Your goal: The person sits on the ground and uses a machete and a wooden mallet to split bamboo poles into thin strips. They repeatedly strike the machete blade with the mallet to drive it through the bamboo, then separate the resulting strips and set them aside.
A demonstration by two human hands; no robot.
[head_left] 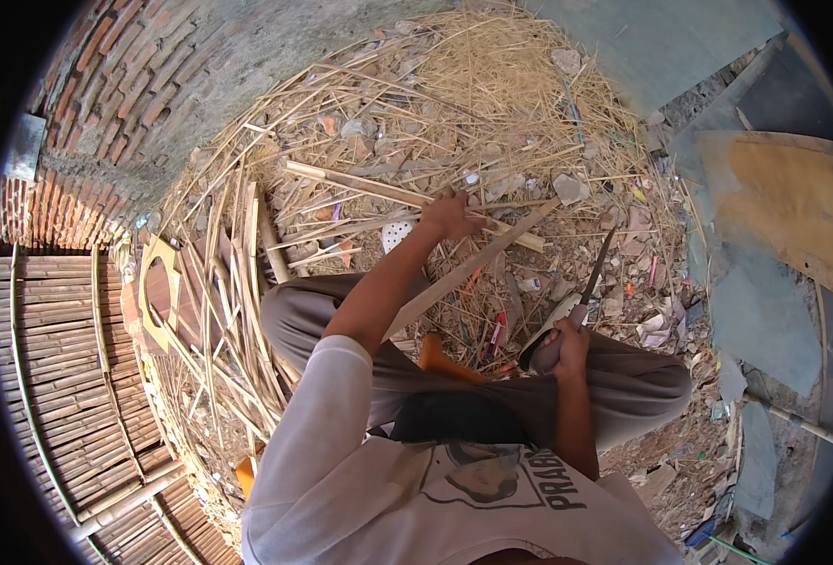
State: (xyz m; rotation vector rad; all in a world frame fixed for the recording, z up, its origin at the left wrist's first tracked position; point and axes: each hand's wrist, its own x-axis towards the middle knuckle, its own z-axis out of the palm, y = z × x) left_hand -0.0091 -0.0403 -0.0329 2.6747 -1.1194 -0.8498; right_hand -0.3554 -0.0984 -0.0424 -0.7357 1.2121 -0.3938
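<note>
My left hand point(452, 215) reaches forward to the ground and grips a split bamboo piece point(360, 183), its fingers curled over the top. That piece lies slantwise among other strips, and part of it is hidden beneath the hand. A long flat bamboo slat point(473, 268) rests diagonally just to the right of the left hand, one end close to my left leg. By my right knee, my right hand point(567, 348) is closed round the handle of a long knife point(599, 267). Its narrow dark blade points up and away, apart from the bamboo.
Loose bamboo strips point(233, 292) are heaped at my left, near a yellow cut-out board point(160, 292). Dry straw point(501, 75) and rubble cover the ground ahead. A brick wall point(120, 85) and a bamboo panel point(68, 377) border the left; sheets and a stained board point(784, 202) the right.
</note>
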